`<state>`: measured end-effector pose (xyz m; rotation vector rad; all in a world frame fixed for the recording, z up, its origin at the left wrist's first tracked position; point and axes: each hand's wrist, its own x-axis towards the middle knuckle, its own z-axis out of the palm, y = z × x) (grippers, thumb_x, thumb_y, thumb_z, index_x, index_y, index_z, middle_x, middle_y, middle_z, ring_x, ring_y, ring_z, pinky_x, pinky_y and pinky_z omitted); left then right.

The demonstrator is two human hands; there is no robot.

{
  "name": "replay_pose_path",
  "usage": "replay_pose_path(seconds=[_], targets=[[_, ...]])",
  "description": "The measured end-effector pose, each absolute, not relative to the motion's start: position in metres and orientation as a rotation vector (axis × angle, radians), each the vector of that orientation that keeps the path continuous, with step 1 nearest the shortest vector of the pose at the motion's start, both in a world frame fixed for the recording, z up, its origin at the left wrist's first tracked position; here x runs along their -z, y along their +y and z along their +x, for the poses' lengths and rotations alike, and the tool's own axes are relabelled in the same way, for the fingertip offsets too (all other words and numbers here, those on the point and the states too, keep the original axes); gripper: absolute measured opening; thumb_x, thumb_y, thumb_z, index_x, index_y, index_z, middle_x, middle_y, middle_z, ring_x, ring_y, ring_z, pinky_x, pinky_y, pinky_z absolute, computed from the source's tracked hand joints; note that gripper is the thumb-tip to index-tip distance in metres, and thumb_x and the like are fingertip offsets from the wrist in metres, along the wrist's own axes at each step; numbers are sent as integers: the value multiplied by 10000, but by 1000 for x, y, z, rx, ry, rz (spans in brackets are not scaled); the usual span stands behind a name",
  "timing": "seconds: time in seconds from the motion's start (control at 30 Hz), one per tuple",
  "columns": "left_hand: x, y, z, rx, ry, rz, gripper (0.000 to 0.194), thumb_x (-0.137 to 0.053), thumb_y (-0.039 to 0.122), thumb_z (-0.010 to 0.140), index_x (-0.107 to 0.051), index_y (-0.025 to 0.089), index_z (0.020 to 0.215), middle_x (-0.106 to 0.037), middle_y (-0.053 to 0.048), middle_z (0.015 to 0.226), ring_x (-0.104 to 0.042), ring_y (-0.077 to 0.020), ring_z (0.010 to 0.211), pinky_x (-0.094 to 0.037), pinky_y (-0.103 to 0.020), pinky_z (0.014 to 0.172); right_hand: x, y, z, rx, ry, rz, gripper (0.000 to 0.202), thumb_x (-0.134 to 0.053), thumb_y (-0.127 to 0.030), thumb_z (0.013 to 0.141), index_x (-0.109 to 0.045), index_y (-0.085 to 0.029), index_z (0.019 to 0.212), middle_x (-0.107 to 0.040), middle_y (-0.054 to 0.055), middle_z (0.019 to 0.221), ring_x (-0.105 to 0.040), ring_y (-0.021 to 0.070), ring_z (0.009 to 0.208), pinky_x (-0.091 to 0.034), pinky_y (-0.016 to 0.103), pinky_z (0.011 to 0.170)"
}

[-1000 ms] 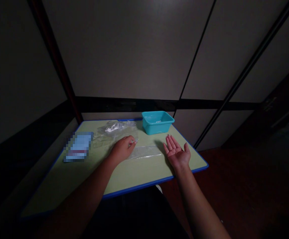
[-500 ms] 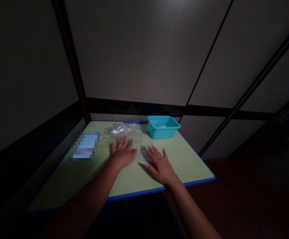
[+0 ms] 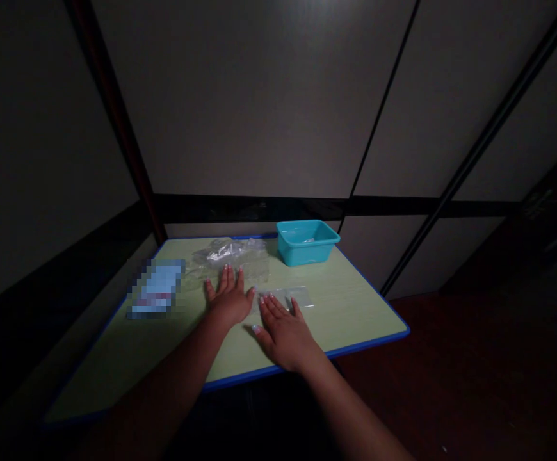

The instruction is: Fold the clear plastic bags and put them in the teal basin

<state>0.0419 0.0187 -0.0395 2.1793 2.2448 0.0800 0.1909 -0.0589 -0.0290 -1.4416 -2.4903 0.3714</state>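
A small clear plastic bag [image 3: 302,296] lies flat on the pale green table [image 3: 355,314]. My right hand [image 3: 285,331] rests on its near part with fingers stretched out, covering some of it. My left hand [image 3: 230,302] is spread palm down, its thumb by the small bag's left end. Just past the left fingertips lies a crumpled heap of clear plastic bags [image 3: 225,251]. Neither hand grips anything.
A turquoise plastic basket [image 3: 308,254] stands at the back right, with something clear inside. On the left lies a pixelated flat bluish object [image 3: 158,287]. A blue edge runs round the table, and panelled cabinet doors [image 3: 259,115] rise behind it.
My right hand has slid left and nearer to me across the small bag, so its right end now shows. My left hand stays about where it was; the view has shifted slightly.
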Motion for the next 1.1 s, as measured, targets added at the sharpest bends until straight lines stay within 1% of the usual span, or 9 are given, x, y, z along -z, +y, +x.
replay_pose_path(seconds=[0.17,0.37,0.57,0.7,0.8,0.9,0.93,1.03,1.1], targets=[[40,20,42,-39,2224,2143,657,-176,482,904,-106,141,1461,14,-151,1517,49,-261,1398,-12,-620,1045,29,-60,215,-368,-2395,-1616,666,-167,-530,926,-231,-110,1440,-215,115,1488,-156,230,1387,-22,525,1098],[42,21,41,-52,2218,2135,672,-172,505,897,-115,143,1461,1,-148,1518,45,-261,1398,-6,-620,1045,32,-63,244,-303,-2315,-1816,655,-161,-501,929,-225,-97,1440,-207,105,1490,-138,230,1391,-4,536,1095],[41,20,40,-117,2221,2208,659,-202,479,901,-148,131,1458,-34,-144,1521,34,-265,1400,-23,-626,1045,36,-65,256,-276,-2276,-1933,629,-141,-497,931,-192,-148,1452,-180,83,1502,-123,244,1393,63,586,1065],[40,19,42,-234,2200,2304,640,-244,488,896,-186,184,1456,-53,-123,1526,40,-284,1397,-8,-630,1041,30,-57,261,-283,-2329,-1916,607,-144,-512,931,-209,-203,1450,-173,71,1509,-126,250,1392,44,609,1053],[40,19,42,-241,2173,2342,627,-269,501,892,-223,213,1448,-57,-113,1528,38,-301,1395,1,-633,1037,13,-35,267,-189,-2366,-1892,585,-226,-499,930,-269,-204,1433,-265,113,1486,-224,274,1362,-89,589,1058],[41,19,42,-232,2150,2347,623,-287,505,892,-227,225,1446,-60,-113,1527,29,-305,1395,-17,-643,1031,-8,-3,269,-125,-2448,-1856,482,-336,-443,921,-505,-157,1271,-551,169,1250,-499,274,1149,-373,429,934],[41,18,41,-243,2136,2352,622,-296,507,892,-231,227,1444,-65,-114,1527,20,-304,1396,-21,-648,1028,-14,8,268,-105,-2487,-1845,444,-372,-436,911,-566,-149,1187,-594,170,1168,-544,266,1075,-415,379,868],[39,17,40,-361,2051,2411,607,-351,499,886,-297,216,1421,-132,-128,1519,-37,-303,1397,-28,-652,1029,-25,36,261,-57,-2641,-1869,379,-527,-428,835,-627,-131,1048,-621,186,1071,-586,281,963,-439,329,730],[34,15,41,-491,1903,2493,555,-399,467,882,-397,203,1370,-251,-128,1491,-113,-297,1387,-81,-614,1056,-26,47,255,-141,-2750,-1809,378,-593,-441,787,-643,-131,996,-643,175,1016,-604,280,894,-428,311,674]])
